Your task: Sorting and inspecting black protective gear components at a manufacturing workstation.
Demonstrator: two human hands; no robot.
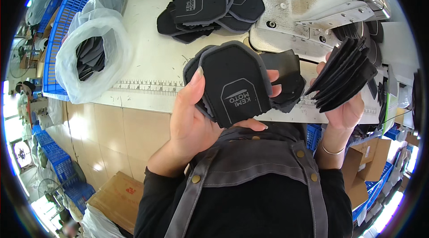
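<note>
My left hand (190, 113) grips a stack of black padded fabric pieces (234, 75), rounded at one end, with grey edges and a pale printed outline on the top one. Its thumb lies on the stack's left edge, and fingertips show at the right edge. Over at the right, my right hand (346, 112) holds a fanned bundle of thin black fabric pieces (344, 75) on edge, its fingers partly hidden behind them. Between the two hands, more dark pieces (284, 75) lie on the white table (145, 66). Beyond the left hand's stack rests a pile of similar printed pads (201, 6).
A white sewing machine (330, 3) stands at the back right, with dark pieces around it. At the left, a plastic bag (118, 46) holding dark pieces sits beside a blue crate (56, 55). A ruler strip (147, 87) runs along the table's near edge. Cardboard boxes (118, 198) stand below.
</note>
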